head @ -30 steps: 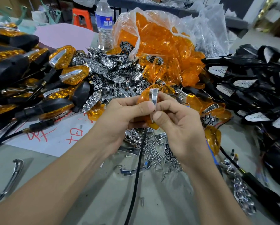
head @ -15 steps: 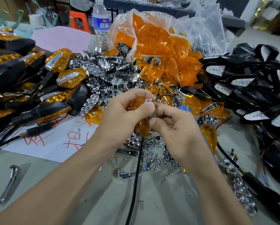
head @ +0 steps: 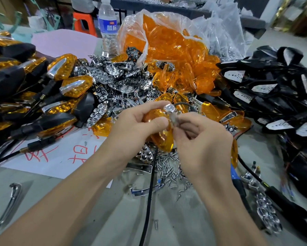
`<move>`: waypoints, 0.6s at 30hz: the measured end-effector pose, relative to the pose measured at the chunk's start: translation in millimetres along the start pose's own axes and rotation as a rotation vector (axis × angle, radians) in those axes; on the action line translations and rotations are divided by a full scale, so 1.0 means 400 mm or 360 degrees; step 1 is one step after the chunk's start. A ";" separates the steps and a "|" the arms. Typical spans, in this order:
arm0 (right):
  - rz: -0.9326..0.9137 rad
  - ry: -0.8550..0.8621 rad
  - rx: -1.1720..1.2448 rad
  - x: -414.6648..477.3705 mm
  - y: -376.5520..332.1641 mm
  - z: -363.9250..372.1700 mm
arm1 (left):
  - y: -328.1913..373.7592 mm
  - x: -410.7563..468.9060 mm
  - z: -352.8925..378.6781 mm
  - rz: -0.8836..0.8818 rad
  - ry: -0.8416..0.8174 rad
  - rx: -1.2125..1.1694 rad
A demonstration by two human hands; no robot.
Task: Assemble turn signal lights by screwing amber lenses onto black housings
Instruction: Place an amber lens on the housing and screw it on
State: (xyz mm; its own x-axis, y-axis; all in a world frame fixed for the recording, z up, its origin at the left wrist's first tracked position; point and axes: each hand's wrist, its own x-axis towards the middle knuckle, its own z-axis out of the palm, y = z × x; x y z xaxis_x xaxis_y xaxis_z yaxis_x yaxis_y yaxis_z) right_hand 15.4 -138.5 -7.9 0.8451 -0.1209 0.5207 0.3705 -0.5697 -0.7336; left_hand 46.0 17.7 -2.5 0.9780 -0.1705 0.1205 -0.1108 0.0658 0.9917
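Cluttered bench (head: 184,219), parts heaped all round. Left hand (head: 136,125) grips amber lens (head: 162,139) above screw pile (head: 167,167), long axis near vertical. Right hand (head: 202,139) pinches chrome trim (head: 170,112) at lens top. Bare black housings (head: 266,89) lie rightward, well apart; right hand nearer.

An orange stool (head: 84,22) stood at the upper left; a dark bench (head: 252,23) ran along the top, pale floor (head: 280,39) upper right.

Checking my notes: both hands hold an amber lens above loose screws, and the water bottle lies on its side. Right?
No: the head view shows the water bottle standing upright. The left hand and right hand do hold the amber lens above loose screws.
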 end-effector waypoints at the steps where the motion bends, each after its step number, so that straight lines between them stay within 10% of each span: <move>1: 0.0065 0.0027 0.0112 0.004 0.001 -0.005 | 0.002 0.001 -0.004 -0.0092 -0.0047 -0.0136; 7: 0.0400 -0.0106 0.0819 0.024 0.012 -0.022 | -0.001 0.008 -0.010 -0.0153 0.0042 -0.0065; 18: 0.0496 -0.0130 0.0705 0.024 0.021 -0.009 | -0.007 0.013 -0.006 -0.0185 0.0187 -0.0141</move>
State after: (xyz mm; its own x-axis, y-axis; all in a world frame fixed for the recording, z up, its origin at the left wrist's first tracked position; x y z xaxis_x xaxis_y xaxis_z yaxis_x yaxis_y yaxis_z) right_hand 25.2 -147.6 -7.6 0.9614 -0.1558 0.2270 0.2100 -0.1180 -0.9705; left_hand 51.7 18.9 -5.0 0.9978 -0.0660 -0.0059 0.0151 0.1395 0.9901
